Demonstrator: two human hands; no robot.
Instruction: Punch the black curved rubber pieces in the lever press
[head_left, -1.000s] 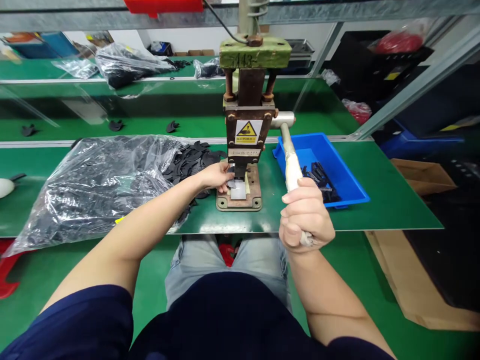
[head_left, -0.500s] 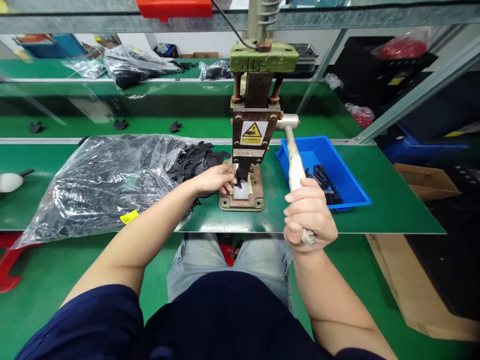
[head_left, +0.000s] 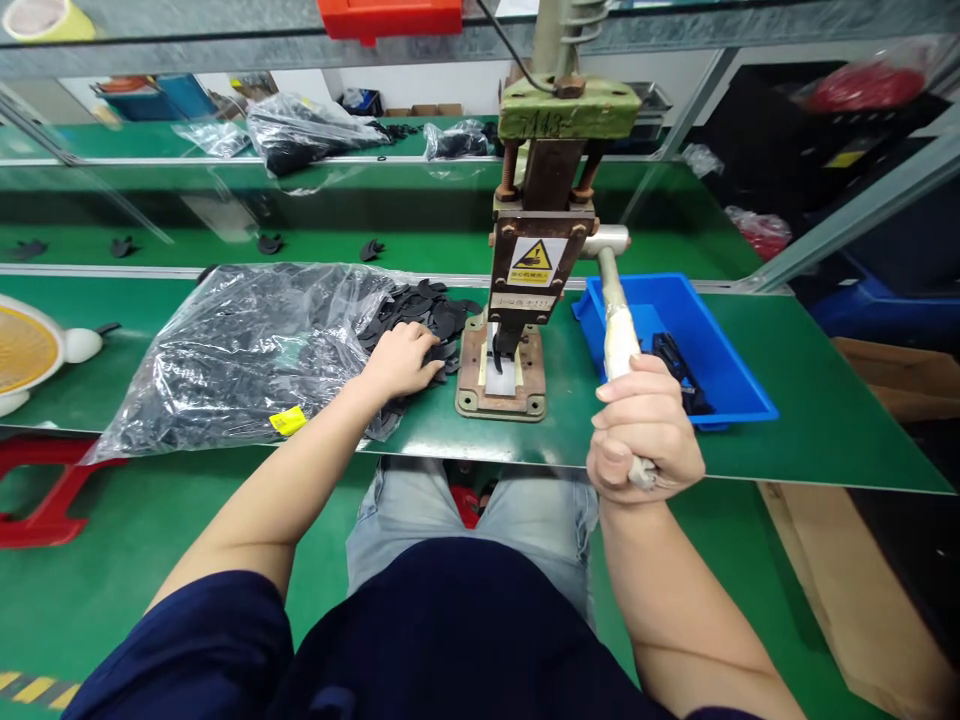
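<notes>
Black pieces (head_left: 431, 310) lay heaped at the mouth of a clear plastic bag (head_left: 255, 340), and my left hand (head_left: 405, 360) was over the near side of that heap. Its fingers were loosely bent and the thumb stood apart from them; the fingertips were partly lost against the dark heap, so I could not tell whether they touched a piece. My right hand (head_left: 645, 430) was closed firmly around the wrapped handle (head_left: 621, 345) of the press (head_left: 529, 215), thumb folded across, with the handle slanting up to its silver hub (head_left: 606, 240).

The press stood upright on the green bench (head_left: 566, 385), just right of the heap. One curved black piece (head_left: 497, 355) was at the foot of its ram, above a pale plate (head_left: 500, 382); I could not tell whether ram and piece touched. On the press front was a yellow warning sign (head_left: 536, 260). To the right, behind my right hand, sat a blue bin (head_left: 712, 345) with dark pieces (head_left: 675, 365) inside. A yellow tag (head_left: 289, 420) lay on the bag, near my left forearm.
</notes>
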